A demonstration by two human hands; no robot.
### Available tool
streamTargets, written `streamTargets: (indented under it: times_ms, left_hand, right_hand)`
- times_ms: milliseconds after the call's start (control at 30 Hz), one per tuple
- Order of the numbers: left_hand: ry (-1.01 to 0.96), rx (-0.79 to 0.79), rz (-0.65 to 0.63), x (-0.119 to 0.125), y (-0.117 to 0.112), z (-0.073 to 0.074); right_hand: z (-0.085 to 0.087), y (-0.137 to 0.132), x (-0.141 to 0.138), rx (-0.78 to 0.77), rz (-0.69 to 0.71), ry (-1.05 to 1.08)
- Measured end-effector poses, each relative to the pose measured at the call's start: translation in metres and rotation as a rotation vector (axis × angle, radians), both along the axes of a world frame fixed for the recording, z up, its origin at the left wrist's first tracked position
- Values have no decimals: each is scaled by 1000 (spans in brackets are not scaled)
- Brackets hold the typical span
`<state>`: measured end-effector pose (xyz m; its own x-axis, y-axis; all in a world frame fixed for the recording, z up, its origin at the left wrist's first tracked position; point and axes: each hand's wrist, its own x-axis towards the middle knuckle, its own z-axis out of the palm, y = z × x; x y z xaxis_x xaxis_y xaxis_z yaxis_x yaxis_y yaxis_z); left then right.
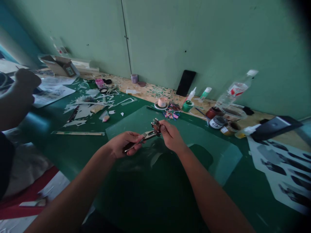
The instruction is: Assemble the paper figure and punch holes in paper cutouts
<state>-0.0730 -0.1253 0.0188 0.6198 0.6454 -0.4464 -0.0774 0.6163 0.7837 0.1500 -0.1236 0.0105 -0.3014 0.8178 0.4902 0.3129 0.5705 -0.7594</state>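
In the middle of the view, my left hand [130, 144] is closed round a slim silver metal tool [147, 135] with a dark handle end. Its exact kind is unclear. At the tool's far end sits a small ornate brown and silver metal piece [155, 127]. My right hand [170, 134] pinches this piece between thumb and fingers. Whether the piece and the tool are joined or only touching, I cannot tell. Both hands are raised over a clear sheet [218, 152] lying on the green table top [121, 200].
Paint jars [217, 122], a plastic bottle [239, 89] and a leaning black phone [186, 83] line the wall side. Scraps of paper [85, 110] lie at left. Printed sheets [282, 168] are at right. Another person's arm [18, 100] reaches in from the left.
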Motion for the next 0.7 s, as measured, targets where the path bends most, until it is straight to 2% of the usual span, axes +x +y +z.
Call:
streamTargets:
  times_ms: [233, 700]
  left_hand:
    - [51, 88, 19, 0, -6, 4]
    - [44, 12, -28, -9, -2, 3]
  right_hand:
    - [-4, 1, -1, -11, -17, 3]
    - [-6, -2, -7, 35, 3, -6]
